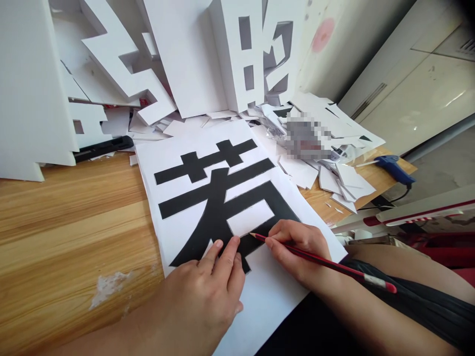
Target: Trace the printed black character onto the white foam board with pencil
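A black cut-out character (217, 210) lies on a large white sheet (267, 291) in front of me. My left hand (213, 284) rests on its lower part, fingers stretched out and pressing flat. Between the thumb and fingers of my right hand (300, 247) is a red and black pencil (334, 265), its tip at the lower edge of the rectangular opening in the character. The pencil slants down to the right, its red end beyond my wrist. My left fingers hide part of the cut-out's lower left.
Tall white foam-board characters (243, 54) stand along the back. White offcuts (349, 180) and a blurred-out item (308, 136) lie behind the sheet. A blue glue gun (393, 168) sits at the right table edge. Dried glue marks the wooden table (74, 212) at left.
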The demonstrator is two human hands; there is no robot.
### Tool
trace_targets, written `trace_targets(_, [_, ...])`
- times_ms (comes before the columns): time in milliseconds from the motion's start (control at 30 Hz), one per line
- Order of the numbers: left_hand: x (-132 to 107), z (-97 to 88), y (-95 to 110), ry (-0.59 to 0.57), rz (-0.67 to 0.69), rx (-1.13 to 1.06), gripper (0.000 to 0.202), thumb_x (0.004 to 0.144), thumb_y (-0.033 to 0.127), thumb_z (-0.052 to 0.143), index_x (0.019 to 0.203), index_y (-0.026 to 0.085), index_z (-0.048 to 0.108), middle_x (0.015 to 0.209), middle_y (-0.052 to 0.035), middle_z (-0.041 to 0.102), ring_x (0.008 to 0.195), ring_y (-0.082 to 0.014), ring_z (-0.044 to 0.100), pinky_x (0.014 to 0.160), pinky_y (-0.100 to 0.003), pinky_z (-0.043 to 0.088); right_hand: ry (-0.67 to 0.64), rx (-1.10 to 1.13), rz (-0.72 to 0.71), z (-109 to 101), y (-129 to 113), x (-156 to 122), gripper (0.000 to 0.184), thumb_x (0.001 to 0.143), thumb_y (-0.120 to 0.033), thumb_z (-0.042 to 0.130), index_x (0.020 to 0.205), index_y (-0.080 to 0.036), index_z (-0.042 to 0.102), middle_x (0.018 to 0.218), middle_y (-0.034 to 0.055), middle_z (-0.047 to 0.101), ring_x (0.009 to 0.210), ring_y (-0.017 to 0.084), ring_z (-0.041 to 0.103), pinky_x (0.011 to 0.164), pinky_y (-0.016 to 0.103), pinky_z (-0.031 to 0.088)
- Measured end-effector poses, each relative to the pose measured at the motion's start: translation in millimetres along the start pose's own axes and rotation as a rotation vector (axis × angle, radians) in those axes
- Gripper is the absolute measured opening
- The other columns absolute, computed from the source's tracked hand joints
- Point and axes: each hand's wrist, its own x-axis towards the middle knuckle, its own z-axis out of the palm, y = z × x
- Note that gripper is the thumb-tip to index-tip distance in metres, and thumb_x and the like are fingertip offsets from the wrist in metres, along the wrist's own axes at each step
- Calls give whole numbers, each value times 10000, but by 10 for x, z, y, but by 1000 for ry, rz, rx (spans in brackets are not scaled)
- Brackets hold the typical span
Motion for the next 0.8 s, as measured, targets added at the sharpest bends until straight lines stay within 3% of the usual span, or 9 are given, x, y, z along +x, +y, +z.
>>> trace_targets(200, [-7,-13,7,-12,-14,4,401,898,383,468,1180,133,603,1349,-177,492,1106,-345,581,653,-376,564,15,48,72,-14,32,6,180,762,-200,577,585,-197,543,596,-1,637,498,104,563,463,211,413])
trace_targets(467, [-5,2,-4,15,1,9,383,908,317,412,1166,118,612,1328,-181,502,1052,-324,617,590,-353,577,59,1,175,-115,137,-2,158,742,-219,608,589,-203,576,638,-1,667,534,119,588,478,219,423])
trace_targets(800, [-37,136,-17,82,-13,2,395,923,301,351,1175,140,609,1355,-146,484,1098,-310,592,594,-333,577,188,80,242,-221,316,37,203,724,-220,607,543,-212,517,578,-6,623,531,141,570,520,266,432])
